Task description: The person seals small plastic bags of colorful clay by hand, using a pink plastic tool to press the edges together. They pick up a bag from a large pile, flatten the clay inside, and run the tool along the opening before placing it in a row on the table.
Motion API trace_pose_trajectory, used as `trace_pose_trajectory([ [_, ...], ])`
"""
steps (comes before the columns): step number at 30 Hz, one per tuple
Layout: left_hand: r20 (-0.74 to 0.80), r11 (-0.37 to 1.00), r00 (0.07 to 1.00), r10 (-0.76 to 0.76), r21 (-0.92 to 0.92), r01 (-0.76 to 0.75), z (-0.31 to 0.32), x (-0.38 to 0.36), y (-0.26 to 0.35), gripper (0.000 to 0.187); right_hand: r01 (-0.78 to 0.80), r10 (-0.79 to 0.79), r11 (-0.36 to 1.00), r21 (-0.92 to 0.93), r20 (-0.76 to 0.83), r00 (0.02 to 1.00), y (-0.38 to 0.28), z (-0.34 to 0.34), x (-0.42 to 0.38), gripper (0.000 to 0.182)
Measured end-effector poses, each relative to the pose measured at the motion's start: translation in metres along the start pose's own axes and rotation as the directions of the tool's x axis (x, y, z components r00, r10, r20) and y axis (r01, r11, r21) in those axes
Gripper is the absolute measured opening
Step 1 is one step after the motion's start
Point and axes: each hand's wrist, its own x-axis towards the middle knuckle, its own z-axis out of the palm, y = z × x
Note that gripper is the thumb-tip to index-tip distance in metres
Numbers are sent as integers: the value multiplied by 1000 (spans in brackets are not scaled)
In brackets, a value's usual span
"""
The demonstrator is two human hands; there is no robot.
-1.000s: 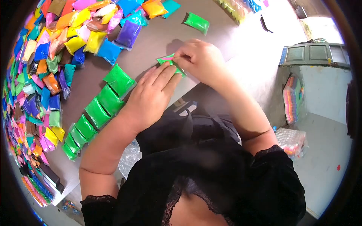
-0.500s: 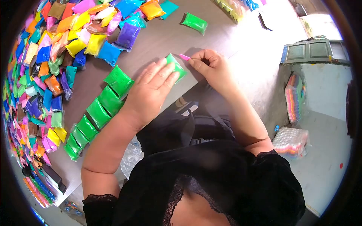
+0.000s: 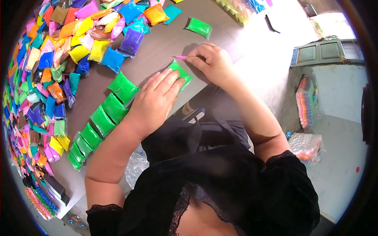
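My left hand (image 3: 153,100) lies with its fingers extended over a green packet (image 3: 182,71), resting on it near the table edge. The packet's upper and right parts show beyond my fingertips. Above and to the right, my right hand (image 3: 212,63) is closed, pinching a thin pink pointed piece (image 3: 181,58) between thumb and forefinger; its tip points left, over the table, apart from the packet. A row of several plump green packets (image 3: 103,120) runs diagonally beside my left wrist and forearm.
A large heap of packets in many colours (image 3: 78,53) covers the table's left side. One separate green packet (image 3: 199,27) lies farther up the table (image 3: 157,51). A thin black item (image 3: 271,24) lies at upper right. Plastic-wrapped bundles (image 3: 305,147) stand to the right.
My right hand has moved left and up, and the pink piece now points more level to the left. My left hand stays on the green packet, with only a slight shift.
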Motion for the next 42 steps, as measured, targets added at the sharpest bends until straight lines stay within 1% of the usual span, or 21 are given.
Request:
trace_pose_trajectory([
  [1,2,1000,1000,-8,0,8,1,-2,1,50,-23,21,999,45,37,999,-4,-4,-1,19],
  [4,-8,1000,1000,3,11,-3,-1,0,2,50,-16,12,999,28,116,993,-8,4,-1,19],
  [8,3,999,1000,22,48,-22,-3,0,4,50,-78,79,996,-52,34,996,1,12,6,18],
  [10,-9,995,995,-98,1,98,0,-4,4,50,-93,102,991,95,-93,990,7,12,4,17],
  [11,-12,994,994,-106,-1,106,-1,-5,4,50,-148,172,972,182,-127,977,9,12,1,19],
  [12,-49,991,989,-136,6,136,-2,-6,2,49,-148,172,972,183,-122,978,12,13,0,19],
  [14,-80,987,984,-162,12,163,-4,-4,-1,48,-297,371,837,459,-78,925,19,17,-1,19],
  [16,-156,998,988,14,66,-4,-5,1,-4,46,-283,356,847,450,-85,931,19,15,-2,21],
  [19,-74,998,997,-18,67,23,5,-3,-5,45,-286,338,841,459,-32,941,7,11,-6,18],
  [21,-57,997,998,-22,73,26,2,-2,-4,45,-74,72,982,176,16,997,-18,0,-14,14],
  [22,-40,997,999,-20,80,23,1,-1,-4,45,-25,25,996,86,3,1000,-23,3,-19,12],
  [24,-33,997,999,-26,76,28,2,-1,-4,44,-50,51,997,-62,13,999,-30,4,-17,12],
  [25,-29,997,999,-27,76,29,2,0,-5,44,-53,54,997,-61,12,998,-26,5,-14,12],
  [27,-19,997,999,-26,69,27,1,0,-4,44,-48,34,971,-234,-64,997,-15,7,-6,12],
  [32,-26,997,999,-28,65,30,2,-3,-5,46,13,-22,993,-120,-76,997,-22,-2,-8,11],
  [34,-21,997,999,-27,75,28,1,0,-6,48,16,-11,993,-114,45,999,-31,3,-10,12],
  [36,-31,997,999,-31,68,33,2,-1,-6,48,25,-24,987,-157,9,1000,-23,6,-2,12],
  [38,-39,998,999,-31,61,33,3,-2,-7,48,-44,51,962,-268,18,999,-19,7,4,12],
  [39,-45,998,998,-35,41,37,4,-2,-7,47,-40,46,962,-270,17,999,-17,6,3,12],
  [41,-56,998,997,-57,16,58,3,-4,-5,46,-62,63,998,12,-85,994,-9,2,-2,13],
  [42,-105,995,990,-92,-48,87,-1,-3,-1,43,-62,62,998,12,-77,995,-6,2,-7,13],
])
